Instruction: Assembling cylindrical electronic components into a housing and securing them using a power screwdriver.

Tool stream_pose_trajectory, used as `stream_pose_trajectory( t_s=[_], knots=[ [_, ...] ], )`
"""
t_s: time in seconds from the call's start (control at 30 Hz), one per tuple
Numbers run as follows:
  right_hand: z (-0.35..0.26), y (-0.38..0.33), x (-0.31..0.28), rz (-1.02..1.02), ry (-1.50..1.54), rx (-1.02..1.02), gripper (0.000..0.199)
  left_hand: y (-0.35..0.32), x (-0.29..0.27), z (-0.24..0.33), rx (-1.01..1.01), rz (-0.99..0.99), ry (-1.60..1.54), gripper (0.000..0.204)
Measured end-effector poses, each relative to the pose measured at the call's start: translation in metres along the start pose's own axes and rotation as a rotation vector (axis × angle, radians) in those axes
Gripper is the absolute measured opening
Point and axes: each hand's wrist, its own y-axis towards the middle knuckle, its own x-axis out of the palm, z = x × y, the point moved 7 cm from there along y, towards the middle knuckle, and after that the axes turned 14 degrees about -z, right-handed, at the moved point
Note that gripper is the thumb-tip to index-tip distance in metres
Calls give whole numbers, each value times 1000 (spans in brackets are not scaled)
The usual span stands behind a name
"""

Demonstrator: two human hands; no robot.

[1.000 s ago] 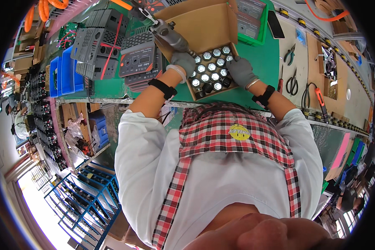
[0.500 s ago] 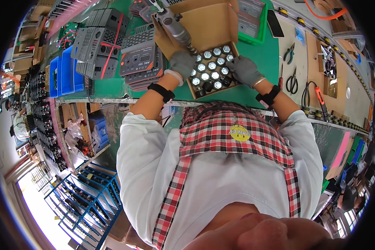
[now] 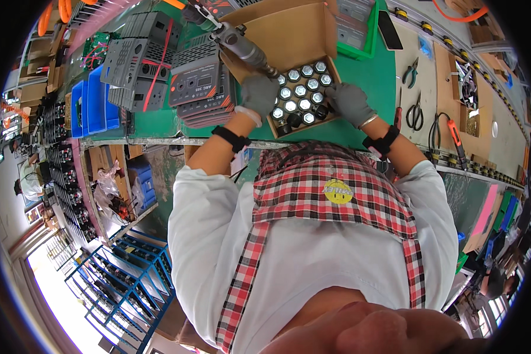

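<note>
Green table (image 3: pixel 366 79) here, blue rack (image 3: pixel 130 284) off in the room to the left. Open cardboard box (image 3: pixel 308 36) on the table, lid on the far side; grey driver (image 3: pixel 245 50) slanting, nose down-right toward it. Gloved left hand (image 3: pixel 259 95) and right hand (image 3: pixel 349 104) curl at its sides, grips unclear.

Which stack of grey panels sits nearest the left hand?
The orange-marked stack, just left of the left hand; the red-strapped stack lies farther left.
</note>
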Motion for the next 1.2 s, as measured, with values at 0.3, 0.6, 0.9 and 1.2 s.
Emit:
stream_pose_trajectory(
  t_s=[0.3,0.6,0.9,1.2],
  knots=[
    [13,-8,45,-510,35,338,17,-11,25,79,71,-212,-235,15],
    [29,-31,3,-255,528,80,18,-20,27,85,130,-61,-217,16],
    [61,-44,4,-40,1504,337,27,-4,37,86,18,-208,-260,15],
    [-1,-12,2,-196,104,154,19,-22,27,73,93,-125,-494,22]
  ],
)
